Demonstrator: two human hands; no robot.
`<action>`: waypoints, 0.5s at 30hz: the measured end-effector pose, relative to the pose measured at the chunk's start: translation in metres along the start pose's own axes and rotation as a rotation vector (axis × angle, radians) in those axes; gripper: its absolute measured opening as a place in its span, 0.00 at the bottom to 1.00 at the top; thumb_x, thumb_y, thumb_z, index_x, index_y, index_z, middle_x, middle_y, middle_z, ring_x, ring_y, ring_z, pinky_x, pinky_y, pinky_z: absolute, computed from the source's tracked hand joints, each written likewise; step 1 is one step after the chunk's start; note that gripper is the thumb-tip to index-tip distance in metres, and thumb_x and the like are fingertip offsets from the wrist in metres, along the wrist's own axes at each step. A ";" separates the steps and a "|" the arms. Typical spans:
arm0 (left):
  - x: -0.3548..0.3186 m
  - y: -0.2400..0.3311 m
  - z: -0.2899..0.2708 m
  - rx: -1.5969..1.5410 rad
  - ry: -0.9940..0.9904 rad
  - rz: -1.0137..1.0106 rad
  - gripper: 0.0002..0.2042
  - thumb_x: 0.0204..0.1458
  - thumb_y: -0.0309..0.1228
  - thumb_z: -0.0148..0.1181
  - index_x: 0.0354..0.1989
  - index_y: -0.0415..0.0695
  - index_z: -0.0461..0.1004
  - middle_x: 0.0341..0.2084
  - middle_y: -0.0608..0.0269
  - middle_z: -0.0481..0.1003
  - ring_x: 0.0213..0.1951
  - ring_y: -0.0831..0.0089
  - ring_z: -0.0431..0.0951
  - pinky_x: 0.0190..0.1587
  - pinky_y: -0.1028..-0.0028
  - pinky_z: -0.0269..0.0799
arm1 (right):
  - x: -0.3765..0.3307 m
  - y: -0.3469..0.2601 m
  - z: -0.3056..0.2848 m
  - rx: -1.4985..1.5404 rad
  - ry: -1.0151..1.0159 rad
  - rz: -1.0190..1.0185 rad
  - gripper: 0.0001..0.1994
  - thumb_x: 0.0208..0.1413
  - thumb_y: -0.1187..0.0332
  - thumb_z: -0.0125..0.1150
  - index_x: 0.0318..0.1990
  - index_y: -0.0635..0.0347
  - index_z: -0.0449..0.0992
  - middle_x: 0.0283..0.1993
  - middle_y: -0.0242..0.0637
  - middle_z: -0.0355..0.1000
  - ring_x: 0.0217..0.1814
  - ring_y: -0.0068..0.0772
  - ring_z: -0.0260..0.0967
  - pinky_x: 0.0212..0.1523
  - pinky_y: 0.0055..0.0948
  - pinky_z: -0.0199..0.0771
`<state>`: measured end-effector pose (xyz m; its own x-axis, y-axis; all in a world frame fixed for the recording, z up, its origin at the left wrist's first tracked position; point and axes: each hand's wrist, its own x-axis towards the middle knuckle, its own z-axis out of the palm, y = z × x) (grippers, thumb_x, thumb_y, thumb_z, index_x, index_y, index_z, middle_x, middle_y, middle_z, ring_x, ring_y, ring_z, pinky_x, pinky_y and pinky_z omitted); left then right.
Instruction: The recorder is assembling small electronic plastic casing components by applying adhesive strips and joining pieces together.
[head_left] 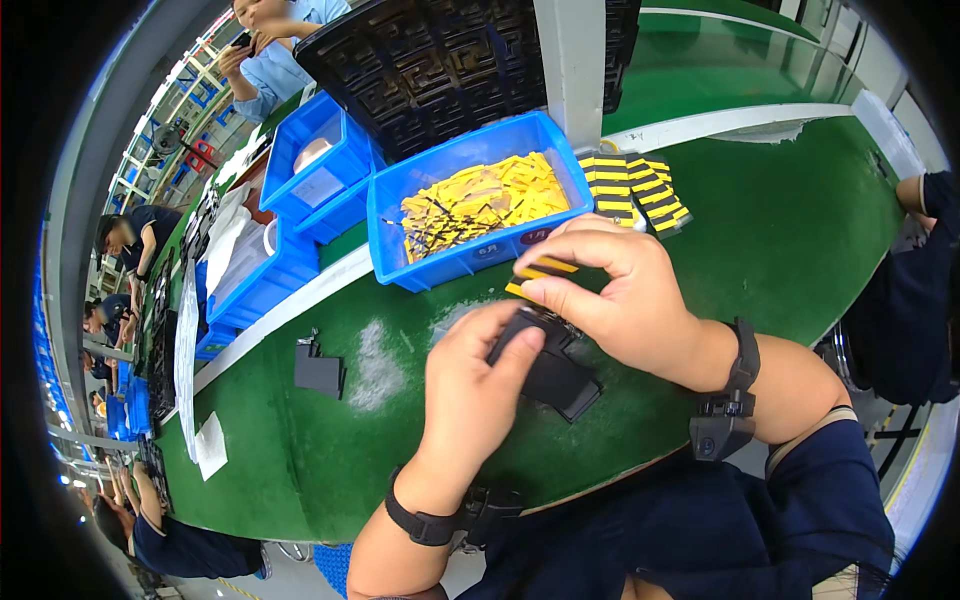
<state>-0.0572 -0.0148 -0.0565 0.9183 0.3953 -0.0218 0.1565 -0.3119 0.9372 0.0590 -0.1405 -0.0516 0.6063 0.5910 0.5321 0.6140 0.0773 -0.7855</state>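
My left hand (462,378) is closed round a thin black flat part (512,332), the thumb lying on its face. Under and beside it, more black flat parts (562,382) rest on the green table; where one ends and another begins I cannot tell. Just above, my right hand (640,300) pinches a small yellow-and-black strip (552,266) between thumb and fingers, close to the top end of the held part. Farther left lies a single black flat part (318,371), stepped in outline with a small tab at its top.
Beyond my hands stands a blue bin (392,268) heaped with yellow strips. Striped yellow-and-black sheets (632,186) lie right of it. Blue bins (290,255) stand at left, a black tray (440,70) leans behind, and a white paper scrap (210,446) lies near the left edge. Other people sit around.
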 end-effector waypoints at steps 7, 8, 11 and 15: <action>-0.006 0.000 0.001 -0.496 -0.050 0.026 0.08 0.56 0.21 0.55 0.43 0.34 0.69 0.36 0.60 0.77 0.39 0.78 0.76 0.44 0.79 0.71 | -0.002 -0.001 0.005 0.095 -0.045 0.067 0.05 0.44 0.75 0.66 0.32 0.62 0.81 0.30 0.36 0.75 0.37 0.30 0.70 0.41 0.28 0.70; -0.006 0.000 0.000 -0.495 -0.053 0.018 0.08 0.55 0.21 0.56 0.43 0.34 0.70 0.36 0.60 0.77 0.40 0.77 0.77 0.44 0.79 0.71 | -0.002 -0.001 0.005 0.099 -0.033 0.058 0.05 0.44 0.73 0.65 0.30 0.62 0.80 0.29 0.36 0.75 0.35 0.32 0.70 0.39 0.30 0.70; -0.007 0.002 0.000 -0.402 -0.064 0.044 0.08 0.55 0.20 0.56 0.43 0.33 0.71 0.35 0.60 0.77 0.39 0.78 0.77 0.44 0.79 0.71 | -0.003 0.000 0.007 0.084 -0.028 0.032 0.05 0.44 0.72 0.65 0.29 0.61 0.80 0.27 0.36 0.75 0.34 0.33 0.70 0.38 0.31 0.70; -0.007 0.003 0.000 -0.396 -0.060 0.031 0.08 0.55 0.20 0.56 0.43 0.33 0.71 0.35 0.60 0.78 0.39 0.78 0.77 0.44 0.80 0.71 | -0.004 0.000 0.007 0.082 -0.033 0.046 0.05 0.43 0.71 0.65 0.29 0.61 0.80 0.28 0.37 0.75 0.34 0.34 0.70 0.38 0.31 0.70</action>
<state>-0.0634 -0.0186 -0.0532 0.9417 0.3365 -0.0008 -0.0131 0.0390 0.9992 0.0531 -0.1368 -0.0558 0.6154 0.6214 0.4849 0.5415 0.1138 -0.8330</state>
